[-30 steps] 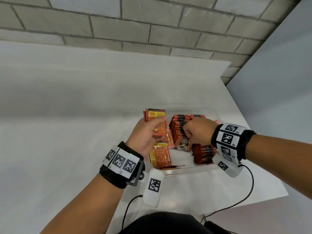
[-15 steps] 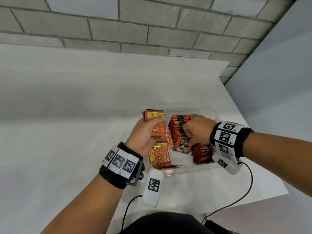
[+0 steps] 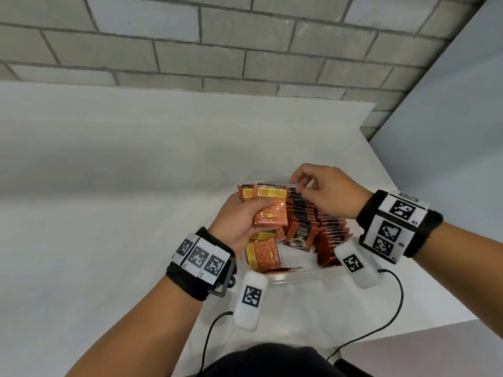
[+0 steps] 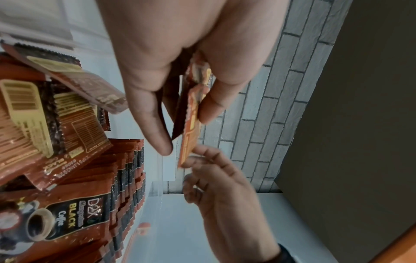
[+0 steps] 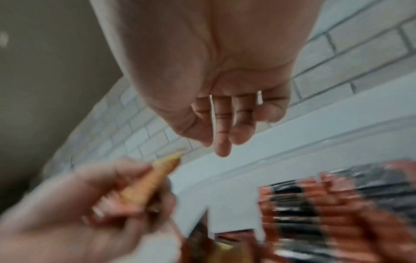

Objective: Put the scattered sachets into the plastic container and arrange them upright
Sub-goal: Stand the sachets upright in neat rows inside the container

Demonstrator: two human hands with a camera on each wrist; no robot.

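Sachet loading: nearing completion.
Left hand (image 3: 239,221) is gripping sachets (image 3: 272,210); right hand (image 3: 326,191), apparently empty, is reaching; rows (image 3: 307,210) are standing in the container (image 3: 299,276), some lying flat.

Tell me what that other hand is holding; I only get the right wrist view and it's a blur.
Observer: It grips sachets. The head view shows at least two in the left hand, above a clear container.
Operator: And the dark stripes at my lower right?
Observer: Those are rows of sachets standing upright in the container. The left wrist view reads "Black Coffee" on the front sachet.
Operator: Are all of them upright?
Observer: No. In the head view, tilted sachets lie at the container's left end, under the left hand.
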